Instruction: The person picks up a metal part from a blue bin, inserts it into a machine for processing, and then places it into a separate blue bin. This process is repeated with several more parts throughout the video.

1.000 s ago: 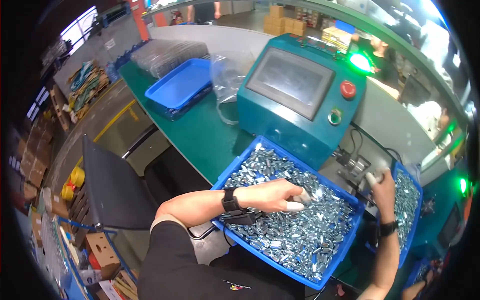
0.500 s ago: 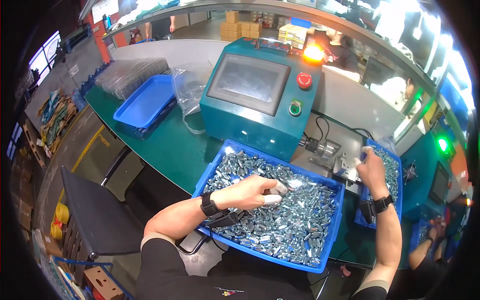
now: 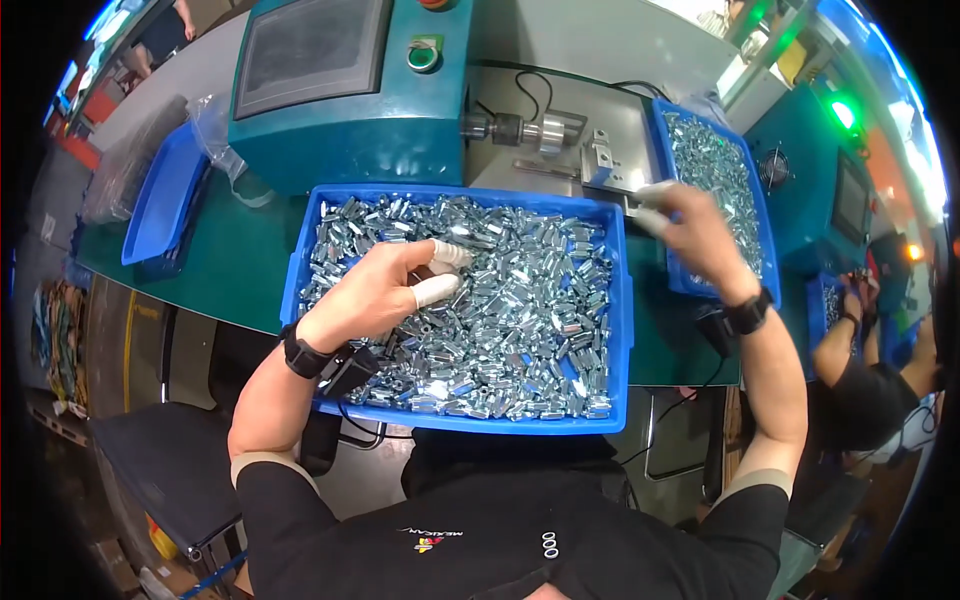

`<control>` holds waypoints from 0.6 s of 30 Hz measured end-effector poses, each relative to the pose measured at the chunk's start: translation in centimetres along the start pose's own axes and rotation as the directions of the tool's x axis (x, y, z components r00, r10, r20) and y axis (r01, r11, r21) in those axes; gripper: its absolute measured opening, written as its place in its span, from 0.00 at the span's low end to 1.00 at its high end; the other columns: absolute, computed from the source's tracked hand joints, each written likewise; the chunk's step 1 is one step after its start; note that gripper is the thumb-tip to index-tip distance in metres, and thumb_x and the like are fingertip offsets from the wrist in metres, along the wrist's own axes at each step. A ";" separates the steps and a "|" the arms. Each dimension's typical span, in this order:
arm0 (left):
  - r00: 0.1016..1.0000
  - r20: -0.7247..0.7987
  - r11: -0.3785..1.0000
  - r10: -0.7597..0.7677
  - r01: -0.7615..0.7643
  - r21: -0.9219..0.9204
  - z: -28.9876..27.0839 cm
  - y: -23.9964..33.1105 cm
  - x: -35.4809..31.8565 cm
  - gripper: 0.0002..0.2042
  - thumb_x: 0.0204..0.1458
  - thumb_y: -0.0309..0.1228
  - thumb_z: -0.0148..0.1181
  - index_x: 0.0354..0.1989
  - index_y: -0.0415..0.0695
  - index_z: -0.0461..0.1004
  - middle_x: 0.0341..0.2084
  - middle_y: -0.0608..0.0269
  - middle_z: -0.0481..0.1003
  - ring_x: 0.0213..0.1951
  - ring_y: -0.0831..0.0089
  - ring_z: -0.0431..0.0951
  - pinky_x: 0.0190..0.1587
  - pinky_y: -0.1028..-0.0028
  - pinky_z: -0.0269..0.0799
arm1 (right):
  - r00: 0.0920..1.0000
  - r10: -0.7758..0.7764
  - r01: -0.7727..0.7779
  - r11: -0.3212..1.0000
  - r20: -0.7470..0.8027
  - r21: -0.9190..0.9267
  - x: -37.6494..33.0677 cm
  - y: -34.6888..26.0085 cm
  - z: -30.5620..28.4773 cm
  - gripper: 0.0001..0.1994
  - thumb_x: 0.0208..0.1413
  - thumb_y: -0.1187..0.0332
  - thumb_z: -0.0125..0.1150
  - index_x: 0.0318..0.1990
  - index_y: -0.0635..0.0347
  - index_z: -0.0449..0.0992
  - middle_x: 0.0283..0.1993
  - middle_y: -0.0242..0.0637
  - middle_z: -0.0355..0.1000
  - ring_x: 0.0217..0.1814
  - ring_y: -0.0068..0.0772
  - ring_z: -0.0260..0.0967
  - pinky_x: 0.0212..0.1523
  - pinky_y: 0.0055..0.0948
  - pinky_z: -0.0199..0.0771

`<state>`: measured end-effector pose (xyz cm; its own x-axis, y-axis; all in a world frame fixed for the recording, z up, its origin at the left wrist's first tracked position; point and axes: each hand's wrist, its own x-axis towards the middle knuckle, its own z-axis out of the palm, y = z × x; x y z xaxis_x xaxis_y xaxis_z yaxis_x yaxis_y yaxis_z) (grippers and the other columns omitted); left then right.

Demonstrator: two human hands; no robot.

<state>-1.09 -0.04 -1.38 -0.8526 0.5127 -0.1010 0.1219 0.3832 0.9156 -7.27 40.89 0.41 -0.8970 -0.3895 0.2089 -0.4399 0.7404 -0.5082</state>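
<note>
My left hand [image 3: 372,292] is over the blue tray [image 3: 622,330] of small shiny metal fittings [image 3: 520,320]. Pale finger cots cover its thumb and fingertips, which curl together just above or among the pieces; what they hold, if anything, is hidden. My right hand [image 3: 700,238], also in finger cots and slightly blurred, reaches toward the near right side of the metal fixture block [image 3: 602,165]. Its thumb and forefinger point left, a little apart, with no piece discernible between them. Left of the block, a round metal chuck [image 3: 542,133] projects from the teal machine [image 3: 350,140].
A second blue tray [image 3: 762,225] of metal pieces stands beyond my right wrist. An empty blue tray [image 3: 160,200] and stacked clear plastic trays [image 3: 130,165] are at left. A black chair [image 3: 165,470] stands at lower left. Another person's arm [image 3: 835,345] shows at right.
The view has turned down and right, shifting machine and trays leftward. My right hand has shifted to the fixture's near side. My left hand stays over the fittings.
</note>
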 end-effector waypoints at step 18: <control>0.997 -0.014 0.985 0.075 -0.072 0.156 0.2 -1.2 -0.5 0.20 0.68 0.38 0.62 0.61 0.38 0.77 0.47 0.59 0.84 0.49 0.74 0.81 0.56 0.70 0.77 | 0.874 -0.396 0.462 0.857 0.281 -0.230 0.2 -3.7 7.5 0.14 0.50 0.78 0.62 0.45 0.55 0.78 0.39 0.42 0.70 0.44 0.51 0.73 0.38 0.47 0.74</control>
<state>-0.69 -0.63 -2.45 -0.8482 0.5290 -0.0265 0.2609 0.4609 0.8483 -5.47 34.03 -3.93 -0.5977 -0.7877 0.1496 -0.8012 0.5800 -0.1471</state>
